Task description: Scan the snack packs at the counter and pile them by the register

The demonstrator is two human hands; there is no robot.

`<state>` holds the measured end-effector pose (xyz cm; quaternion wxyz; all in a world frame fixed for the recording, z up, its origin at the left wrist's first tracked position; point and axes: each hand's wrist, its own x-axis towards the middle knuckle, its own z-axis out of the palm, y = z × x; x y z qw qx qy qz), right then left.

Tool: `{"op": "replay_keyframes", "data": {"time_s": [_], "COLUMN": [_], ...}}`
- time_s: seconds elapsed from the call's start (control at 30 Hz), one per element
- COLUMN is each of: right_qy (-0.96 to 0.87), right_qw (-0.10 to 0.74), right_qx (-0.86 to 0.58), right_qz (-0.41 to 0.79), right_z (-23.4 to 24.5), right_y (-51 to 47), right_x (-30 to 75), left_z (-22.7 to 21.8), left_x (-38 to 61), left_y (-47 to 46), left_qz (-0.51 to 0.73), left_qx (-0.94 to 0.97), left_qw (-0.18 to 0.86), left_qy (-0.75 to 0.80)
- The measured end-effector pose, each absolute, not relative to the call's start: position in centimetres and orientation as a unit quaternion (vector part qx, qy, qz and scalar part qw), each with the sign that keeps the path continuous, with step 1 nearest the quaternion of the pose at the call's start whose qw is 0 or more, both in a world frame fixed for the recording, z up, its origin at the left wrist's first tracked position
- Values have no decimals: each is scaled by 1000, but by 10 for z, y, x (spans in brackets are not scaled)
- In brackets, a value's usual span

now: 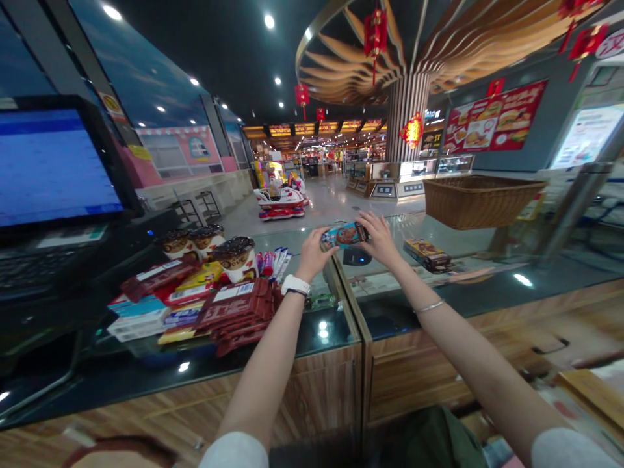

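Between my two hands is a small blue and brown snack box [345,235], held up above the counter where two glass sections meet. My left hand [316,252], with a white watch on the wrist, grips its left end. At the other end, the fingers of my right hand [379,238] are closed round the box. A similar yellow and brown snack box [427,253] lies on the glass to the right. Left of my hands sit a stack of dark red packets [238,309], several lidded cups [236,259] and some thin wrapped sticks [273,262].
A wicker basket [482,200] stands on the counter at the right. A monitor [58,162] and a dark keyboard [39,263] take up the left side. The glass counter [390,286] has a wooden front with drawers. A ride-on toy car [280,198] stands on the floor beyond.
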<state>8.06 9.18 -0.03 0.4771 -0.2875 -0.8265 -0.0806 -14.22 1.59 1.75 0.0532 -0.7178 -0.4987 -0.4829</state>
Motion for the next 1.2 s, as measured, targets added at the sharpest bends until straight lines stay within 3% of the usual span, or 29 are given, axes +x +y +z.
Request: {"op": "replay_keyframes", "data": {"time_s": [0.17, 0.3, 0.4, 0.5, 0.77, 1.0, 1.2], "right_qy": [-775, -663, -588, -541, -472, -451, -467], "right_qw": [557, 661, 650, 619, 602, 572, 594], "right_qx": [-299, -285, -248, -204, -163, -208, -194], "right_qz": [-1, 203, 414, 531, 624, 652, 625], "right_z": [-1, -2, -2, 0, 8, 5, 4], "right_y": [91, 94, 94, 88, 81, 87, 87], "right_x": [72, 60, 52, 50, 55, 57, 54], "left_z": [20, 18, 17, 18, 28, 30, 34], "left_x": [-136, -129, -120, -113, -114, -109, -98], "left_y": [19, 21, 18, 15, 10, -3, -17], "left_qz": [-587, -670, -685, -679, -665, -555, -441], "left_qx": [-631, -532, -496, -494, -563, -686, -755], "left_qw": [-103, -231, -291, -313, -199, 30, 161], "left_qy": [-496, -465, -447, -443, -448, -470, -457]}}
